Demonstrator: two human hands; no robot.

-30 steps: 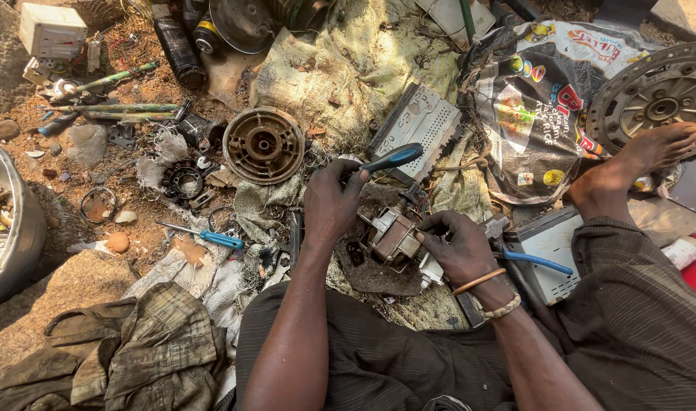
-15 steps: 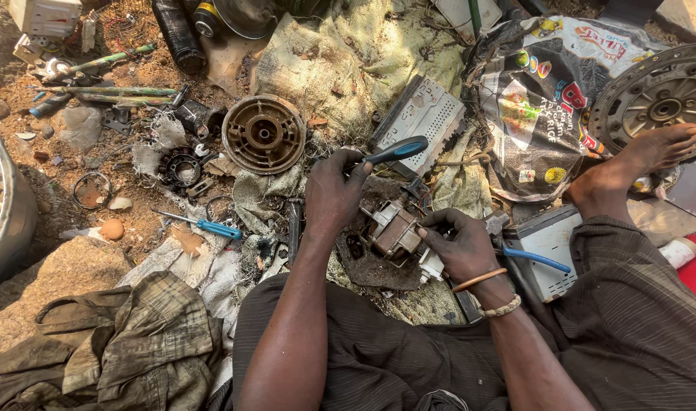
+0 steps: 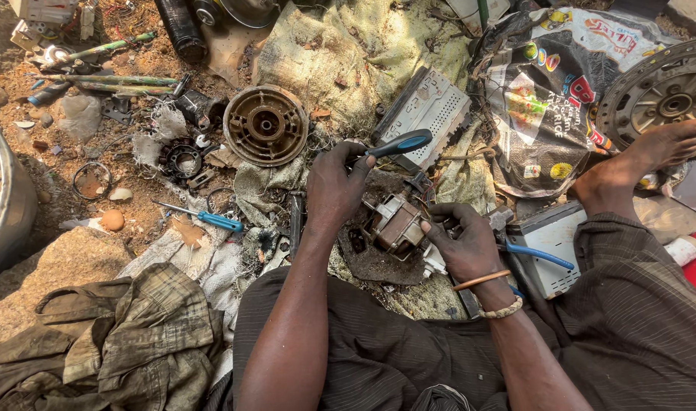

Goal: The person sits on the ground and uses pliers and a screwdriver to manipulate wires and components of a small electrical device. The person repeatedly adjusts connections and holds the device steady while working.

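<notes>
Left hand [image 3: 334, 186] closed around a blue-handled tool [image 3: 400, 144], handle jutting up and to the right past the thumb, tip hidden behind the fingers. Right hand [image 3: 464, 243] clamped on the right side of a small electric motor [image 3: 396, 223], fingers curled against its casing, two bracelets at the wrist. Motor sitting between both hands on a dark, greasy plate over the lap. Just beyond, a grey perforated metal case [image 3: 430, 106] on dirty cloth. Further left, a round rusty ribbed housing [image 3: 266, 124] and a blue-handled screwdriver [image 3: 203, 218] lying on the dirt. At right, a bare foot [image 3: 643, 164] resting against a large clutch disc [image 3: 664, 95].
</notes>
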